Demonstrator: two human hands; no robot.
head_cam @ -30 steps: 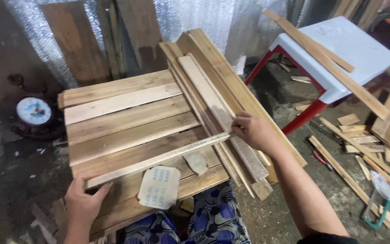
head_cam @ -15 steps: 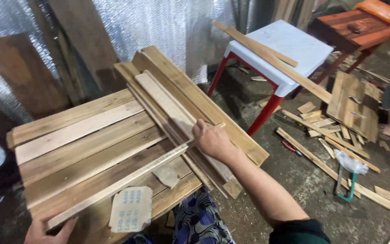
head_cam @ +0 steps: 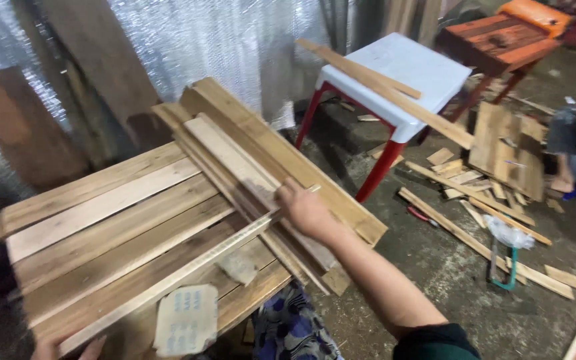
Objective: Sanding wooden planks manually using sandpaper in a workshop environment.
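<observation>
Your right hand (head_cam: 305, 210) is clamped on the far end of a thin wooden strip (head_cam: 188, 270) lying diagonally across the slatted table (head_cam: 95, 220). Your left hand (head_cam: 68, 348), at the strip's near end, is mostly cropped, so its grip is unclear. A sandpaper sheet (head_cam: 185, 320) lies just beside the strip, within reach.

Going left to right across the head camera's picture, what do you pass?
Left hand → sandpaper sheet → right hand on the thin slat → white stool → green-handled saw → orange table.
</observation>
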